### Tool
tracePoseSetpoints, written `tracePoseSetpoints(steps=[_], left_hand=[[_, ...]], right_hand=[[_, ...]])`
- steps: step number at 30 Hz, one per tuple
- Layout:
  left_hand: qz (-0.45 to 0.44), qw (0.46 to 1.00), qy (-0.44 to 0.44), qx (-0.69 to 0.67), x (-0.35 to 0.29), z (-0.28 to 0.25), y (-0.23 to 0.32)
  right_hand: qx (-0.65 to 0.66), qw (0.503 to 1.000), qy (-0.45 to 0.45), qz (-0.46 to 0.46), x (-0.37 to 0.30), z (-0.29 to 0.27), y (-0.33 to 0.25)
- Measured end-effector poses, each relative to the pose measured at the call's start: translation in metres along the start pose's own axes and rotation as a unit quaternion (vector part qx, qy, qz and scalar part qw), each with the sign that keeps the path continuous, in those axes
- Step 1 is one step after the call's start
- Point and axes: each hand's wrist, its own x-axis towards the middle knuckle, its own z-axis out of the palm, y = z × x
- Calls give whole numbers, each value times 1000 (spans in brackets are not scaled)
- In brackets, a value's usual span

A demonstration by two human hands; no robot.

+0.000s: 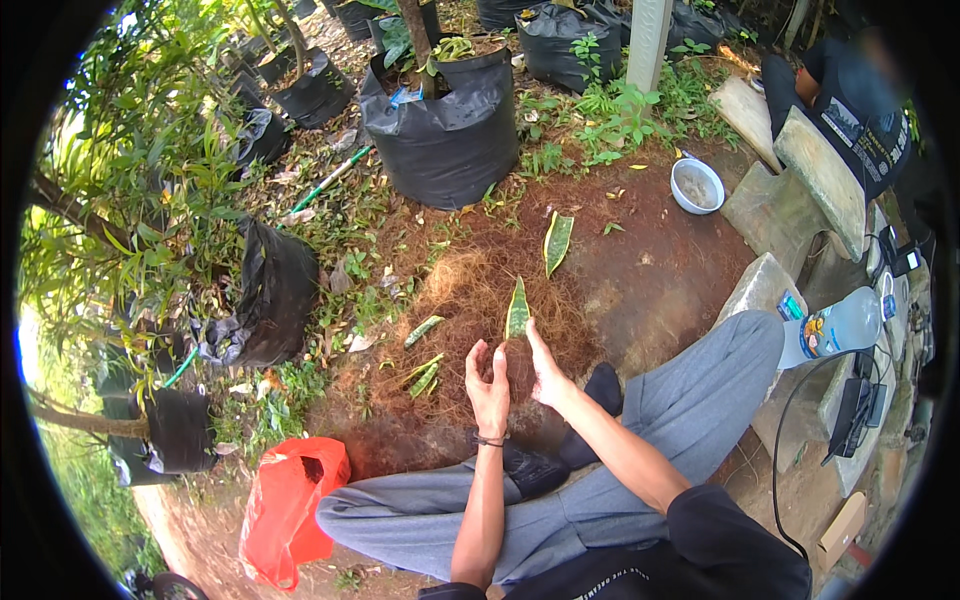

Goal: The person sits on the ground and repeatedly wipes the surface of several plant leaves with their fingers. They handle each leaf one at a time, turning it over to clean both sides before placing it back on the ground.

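A green snake plant leaf cutting [517,312] with yellow edges stands upright, its lower end in a clump of brown plant fibre [519,366]. My left hand [488,392] curves around the clump's left side, thumb and fingers bent. From the right, my right hand [546,368] cups the clump, its fingertips beside the base of the leaf. The clump blends with the loose fibre pile [470,290] beyond, so its outline is hard to make out. Another leaf piece [558,244] lies farther off. Smaller cut pieces [424,331] rest on the pile left of my hands.
Black grow bags [440,140] with plants stand ahead and left. A red plastic bag [292,510] sits by my left knee. Rightward are a pale bowl [697,187], stone slabs [790,225], a water bottle [832,328] and a black cable [776,470]. Another person [850,120] sits far right.
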Motion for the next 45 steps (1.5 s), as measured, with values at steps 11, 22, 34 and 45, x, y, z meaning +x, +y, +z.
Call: tracePoseSetpoints(steps=[11,22,34,45], left_hand=[[-114,978,112,-131,0,-9,-1],[-148,979,41,-132,-4,-5,-7],[-182,975,14,-129,-3,-8,-16],[-167,977,3,-132,-3,-10,-26]], right_hand=[[-61,998,1,-8,8,4,-2],[-139,980,145,-6,26,-4,15],[-202,975,57,70,-13,17,-7],[-239,964,112,34,-7,14,-1]])
